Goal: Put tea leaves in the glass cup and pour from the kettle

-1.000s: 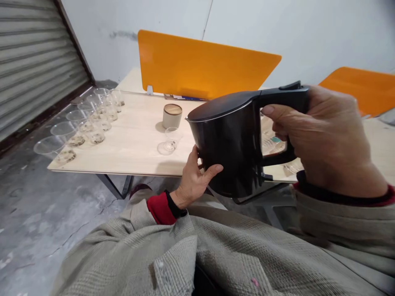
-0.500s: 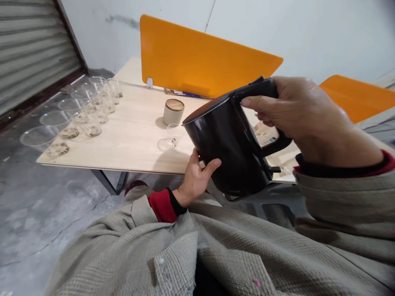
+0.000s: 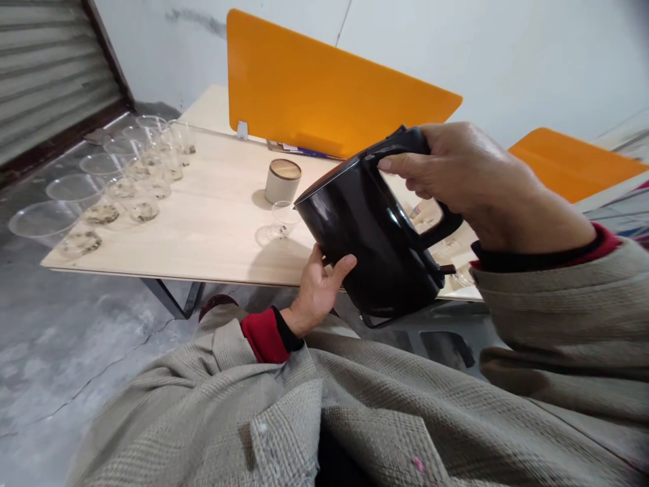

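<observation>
My right hand is wrapped round the handle of a black electric kettle. The kettle hangs tilted, its spout pointing down and left. A small clear cup with dark bits at its bottom stands on the table just under the spout; I make out no stream of liquid. My left hand is at the kettle's lower left side, thumb and index finger spread. Its thumb overlaps the black body, and the other fingers are partly hidden. Whether it bears any weight I cannot tell. Behind the cup sits a beige canister with a wooden lid.
Rows of clear plastic cups holding dark bits line the left end of the wooden table. An orange divider panel rises behind, with another orange panel at right. Small items lie partly hidden behind the kettle.
The view has shifted slightly, and the kettle with my right hand appears a little further left. Both hands keep the same pose, and the kettle stays tilted toward the small cup.
</observation>
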The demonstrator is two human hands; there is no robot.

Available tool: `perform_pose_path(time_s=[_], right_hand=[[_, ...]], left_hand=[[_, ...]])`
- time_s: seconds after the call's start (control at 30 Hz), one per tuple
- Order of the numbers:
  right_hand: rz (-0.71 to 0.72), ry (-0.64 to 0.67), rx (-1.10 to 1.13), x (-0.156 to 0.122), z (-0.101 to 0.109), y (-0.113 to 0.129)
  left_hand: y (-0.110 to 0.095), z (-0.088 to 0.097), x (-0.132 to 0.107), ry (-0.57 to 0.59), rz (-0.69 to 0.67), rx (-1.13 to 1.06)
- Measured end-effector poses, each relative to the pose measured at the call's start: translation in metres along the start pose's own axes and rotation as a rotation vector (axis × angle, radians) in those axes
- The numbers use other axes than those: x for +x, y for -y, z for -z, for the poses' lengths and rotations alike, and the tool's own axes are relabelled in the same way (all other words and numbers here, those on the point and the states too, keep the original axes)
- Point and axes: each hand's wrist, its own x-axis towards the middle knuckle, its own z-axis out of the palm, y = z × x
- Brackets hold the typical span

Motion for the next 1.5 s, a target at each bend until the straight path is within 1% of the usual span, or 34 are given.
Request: perform_pose_path(time_s=[0.07, 0.1, 0.37, 0.53, 0.97, 1.1, 1.33, 1.43, 1.5], right_hand=[[-0.032, 0.131, -0.12, -0.001, 0.0, 0.005], [-0.043, 0.161, -0.161, -0.001, -0.001, 0.008], [-0.13, 0.118, -0.254, -0.001, -0.01, 0.026], [-0.222, 0.111, -0.372, -0.002, -0.014, 0.036], [-0.147, 0.2, -0.404, 0.002, -0.014, 0.033], [-0.175, 0.189, -0.416, 0.0, -0.015, 0.036], [-0.176, 0.181, -0.422, 0.0, -0.014, 0.036], [-0.148, 0.178, -0.38, -0.001, -0.013, 0.035], [-0.16, 0.157, -0.346, -0.003, -0.01, 0.035]], left_hand=[[0.001, 0.0, 0.001, 0.003, 0.001, -0.025], [0.001, 0.0, 0.001, 0.006, 0.004, -0.039], [0.003, -0.001, 0.002, -0.007, 0.006, -0.062], [0.006, -0.001, 0.002, -0.004, -0.002, -0.092], [0.002, -0.005, 0.0, -0.029, 0.028, -0.138], [0.003, -0.005, 0.0, -0.024, 0.036, -0.141], [0.004, -0.004, 0.001, -0.029, 0.001, -0.1], [0.004, -0.004, 0.002, -0.025, 0.0, -0.105], [0.003, -0.004, 0.003, -0.023, -0.008, -0.092]])
